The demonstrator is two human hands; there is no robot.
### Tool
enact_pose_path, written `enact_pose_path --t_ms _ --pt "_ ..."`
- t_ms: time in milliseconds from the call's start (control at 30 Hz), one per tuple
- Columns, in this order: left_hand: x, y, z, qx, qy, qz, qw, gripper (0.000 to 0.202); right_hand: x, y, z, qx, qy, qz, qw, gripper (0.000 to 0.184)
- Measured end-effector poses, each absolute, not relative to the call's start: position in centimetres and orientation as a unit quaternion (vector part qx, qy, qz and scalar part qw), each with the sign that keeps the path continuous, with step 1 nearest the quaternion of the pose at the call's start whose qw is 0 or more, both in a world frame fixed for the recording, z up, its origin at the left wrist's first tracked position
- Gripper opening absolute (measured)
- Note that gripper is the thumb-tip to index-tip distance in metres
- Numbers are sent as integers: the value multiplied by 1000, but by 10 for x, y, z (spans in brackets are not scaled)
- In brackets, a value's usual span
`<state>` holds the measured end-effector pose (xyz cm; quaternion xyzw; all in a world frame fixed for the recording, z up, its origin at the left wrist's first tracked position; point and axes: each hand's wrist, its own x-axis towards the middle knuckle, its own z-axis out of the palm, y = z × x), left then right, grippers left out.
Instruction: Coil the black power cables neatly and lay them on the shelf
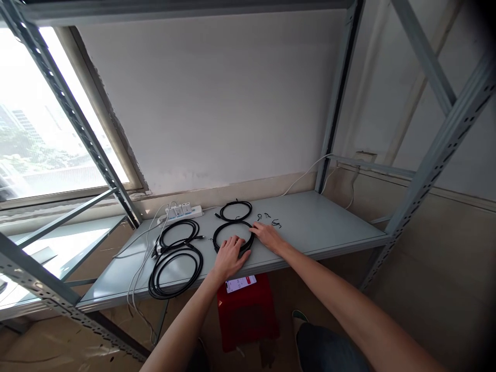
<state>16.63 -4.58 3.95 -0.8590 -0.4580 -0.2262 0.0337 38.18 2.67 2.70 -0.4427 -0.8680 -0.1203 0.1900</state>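
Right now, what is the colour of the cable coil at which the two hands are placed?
The cable coil is black; the head view shows it best.

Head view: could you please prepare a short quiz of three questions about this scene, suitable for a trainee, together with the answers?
1. How many black coils lie on the shelf?
2. True or false: the left hand and the right hand touch the same coil.
3. Fill in the missing word: below the shelf, a phone lies on a red ____.

Key:
1. Four.
2. True.
3. Stool.
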Motion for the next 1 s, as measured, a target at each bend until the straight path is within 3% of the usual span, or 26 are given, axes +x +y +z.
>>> enact_pose_path --t_ms 200,367,567,1000 --pt "166 -50 32 -861 -462 -189 93 22 379 28 27 -389 -881 -199 183 26" --pt "167 -49 42 -873 -459 -129 106 28 377 30 25 -369 -891 -211 160 25" --pt "170 -41 44 -870 -480 -75 81 32 378 32 22 -346 -909 -143 185 24" --pt "173 -37 37 -813 -563 -150 8 27 377 32 16 -338 -913 -45 224 32"
